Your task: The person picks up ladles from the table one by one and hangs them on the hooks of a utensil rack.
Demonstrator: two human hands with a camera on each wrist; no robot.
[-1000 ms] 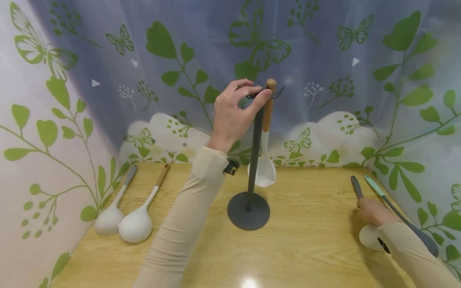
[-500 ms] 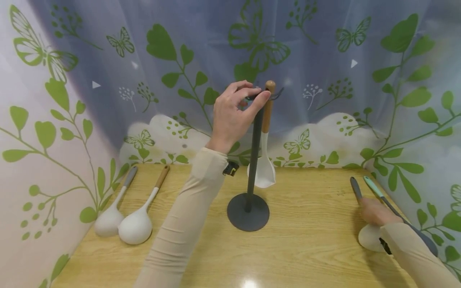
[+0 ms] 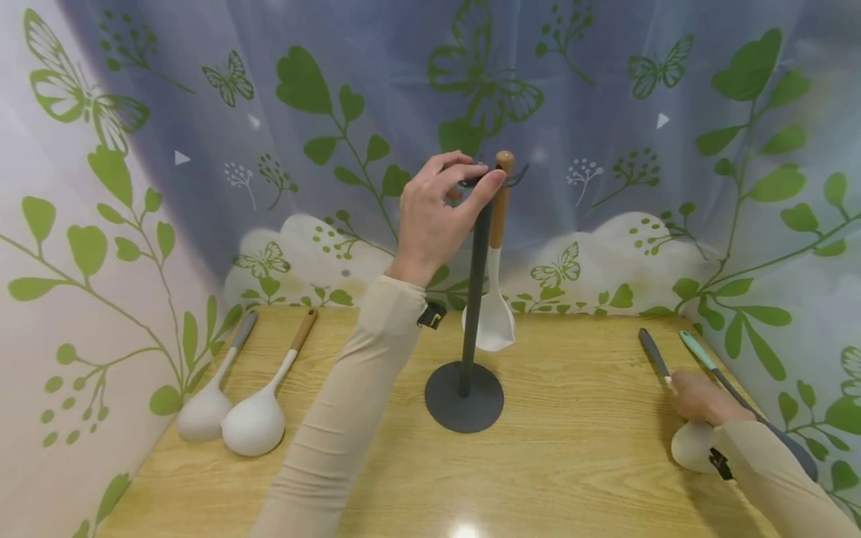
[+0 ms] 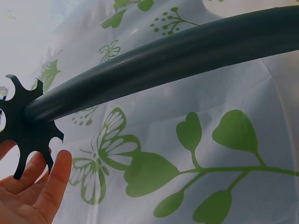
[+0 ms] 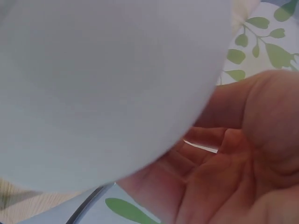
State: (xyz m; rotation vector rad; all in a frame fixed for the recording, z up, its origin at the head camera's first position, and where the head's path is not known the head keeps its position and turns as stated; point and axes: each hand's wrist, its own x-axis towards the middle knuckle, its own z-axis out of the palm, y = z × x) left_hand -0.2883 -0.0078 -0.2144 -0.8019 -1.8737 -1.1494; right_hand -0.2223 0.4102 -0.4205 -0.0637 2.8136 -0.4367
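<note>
My left hand [image 3: 437, 205] grips the hooked top of a dark utensil stand [image 3: 474, 299]. In the left wrist view its fingers lie at the hooks of the toothed disc [image 4: 30, 126]. A white ladle with a wooden handle [image 3: 498, 217] hangs from the stand's far side. At the right, my right hand [image 3: 702, 396] holds a white ladle with a dark grey handle [image 3: 652, 350] by its neck. Its white bowl [image 5: 103, 93] fills much of the right wrist view. Beside it lies a dark utensil with a mint-green handle [image 3: 698, 348], partly hidden by the right arm.
Two white ladles, one grey-handled [image 3: 205, 411] and one wooden-handled [image 3: 254, 426], lie bowl up on the left of the wooden table [image 3: 572, 448]. A leaf-patterned curtain [image 3: 377, 75] stands behind and along both sides.
The handle of the ladle in my right hand has swung left, away from the mint-handled utensil. My left hand and the stand have stayed put.
</note>
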